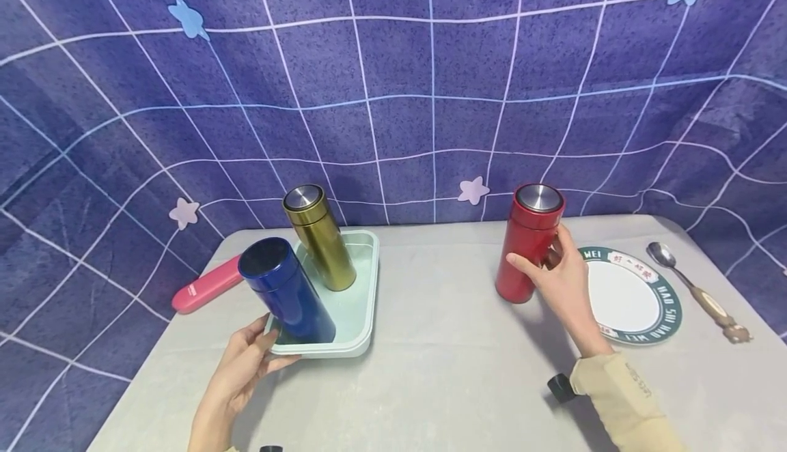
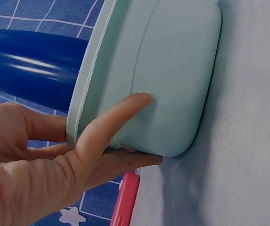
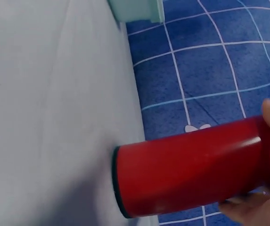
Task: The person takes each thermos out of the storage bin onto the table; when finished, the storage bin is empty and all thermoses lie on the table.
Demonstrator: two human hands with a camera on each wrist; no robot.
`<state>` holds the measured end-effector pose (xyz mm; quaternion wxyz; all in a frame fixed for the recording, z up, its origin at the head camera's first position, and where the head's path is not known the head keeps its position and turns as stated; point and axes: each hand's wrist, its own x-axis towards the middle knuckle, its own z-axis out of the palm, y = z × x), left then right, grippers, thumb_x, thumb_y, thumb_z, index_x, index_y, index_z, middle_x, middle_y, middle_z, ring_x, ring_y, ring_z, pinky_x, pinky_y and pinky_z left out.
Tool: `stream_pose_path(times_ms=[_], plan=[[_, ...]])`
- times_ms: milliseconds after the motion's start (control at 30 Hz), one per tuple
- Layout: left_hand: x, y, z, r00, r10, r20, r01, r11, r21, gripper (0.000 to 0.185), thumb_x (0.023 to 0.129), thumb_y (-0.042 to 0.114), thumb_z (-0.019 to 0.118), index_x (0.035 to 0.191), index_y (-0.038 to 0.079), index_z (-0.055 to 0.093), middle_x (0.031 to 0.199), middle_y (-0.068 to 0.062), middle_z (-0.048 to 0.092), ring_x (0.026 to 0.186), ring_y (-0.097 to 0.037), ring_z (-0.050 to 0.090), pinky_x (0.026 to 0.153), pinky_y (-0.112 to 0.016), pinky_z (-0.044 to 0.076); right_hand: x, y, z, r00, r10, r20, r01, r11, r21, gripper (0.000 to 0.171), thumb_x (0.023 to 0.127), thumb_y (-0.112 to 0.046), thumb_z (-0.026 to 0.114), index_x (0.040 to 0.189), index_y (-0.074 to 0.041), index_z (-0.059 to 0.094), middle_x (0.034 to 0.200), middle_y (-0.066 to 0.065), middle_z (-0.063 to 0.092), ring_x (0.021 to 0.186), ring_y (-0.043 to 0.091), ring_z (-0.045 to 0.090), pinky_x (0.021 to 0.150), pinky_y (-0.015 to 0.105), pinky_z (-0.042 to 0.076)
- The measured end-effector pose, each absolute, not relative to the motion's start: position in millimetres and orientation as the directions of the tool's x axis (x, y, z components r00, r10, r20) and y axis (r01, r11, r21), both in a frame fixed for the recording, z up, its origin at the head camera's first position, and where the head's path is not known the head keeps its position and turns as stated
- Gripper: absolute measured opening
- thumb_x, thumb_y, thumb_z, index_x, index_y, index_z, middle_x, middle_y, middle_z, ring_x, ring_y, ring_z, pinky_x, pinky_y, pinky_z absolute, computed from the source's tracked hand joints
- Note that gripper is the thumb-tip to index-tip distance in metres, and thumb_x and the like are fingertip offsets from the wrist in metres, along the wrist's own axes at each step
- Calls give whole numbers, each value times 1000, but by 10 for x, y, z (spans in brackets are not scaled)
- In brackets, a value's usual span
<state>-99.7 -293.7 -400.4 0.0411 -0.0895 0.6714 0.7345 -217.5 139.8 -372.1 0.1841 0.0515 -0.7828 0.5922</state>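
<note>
Our left hand (image 1: 242,366) reached in from tabletop's near edge, palm up, thumb (image 2: 111,125) pressed flat, fingers beneath, pinching. Our right hand (image 1: 556,278) stretched forward at mid-right, fingers curled in grip, wrist straight, beige sleeve (image 1: 621,397) covering forearm.

My head view looks down across the whole surface (image 1: 443,343). My left wrist view sits close against the tray (image 2: 172,70); my right, close along the red flask (image 3: 186,165).
</note>
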Motion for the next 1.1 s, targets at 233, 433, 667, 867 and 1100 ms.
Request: stream_pose_path(times_ms=[233,433,667,867,1100], plan=[[-986,-2948,-4011,-985,-60,-163,-157,-92,983,50,97,-3,27,143,-15,12,144,-33,23,105,-25,58,86,-44,53,-2367,1513,-3681,-934,117,339,-305,235,-923,103,75,-14,80,152,-26,12,148,11,33,128,26,42,107,33,38],[-978,-2957,-4002,-984,-50,-171,-167,-72,983,53,97,-2,28,144,-14,7,148,-29,17,106,-24,57,85,-45,53,-2371,1503,-3270,-893,144,427,-387,241,-890,103,73,-9,81,150,-29,16,150,8,31,135,20,33,112,33,31],[-983,-2944,-3983,-979,-75,-188,-180,-99,979,51,97,-3,28,144,-14,11,144,-31,25,106,-25,57,86,-45,53,-2151,1333,-2767,-761,149,631,-562,334,-757,101,69,-4,83,149,-20,24,147,10,36,134,17,34,113,28,27],[-990,-2954,-3978,-978,-67,-195,-188,-102,977,53,99,-1,27,144,-14,5,148,-31,17,112,-27,52,88,-45,52,-2017,1083,-2583,-629,55,775,-727,313,-612,102,61,12,82,147,-3,28,147,14,35,136,18,31,114,32,25],[-1002,-2926,-3982,-970,-110,-216,-205,-98,974,54,98,-1,28,145,-13,4,142,-36,25,111,-29,54,87,-45,52,-1940,744,-2598,-671,-88,736,-732,237,-639,102,65,10,81,148,-3,23,149,15,31,137,22,30,113,34,28]])
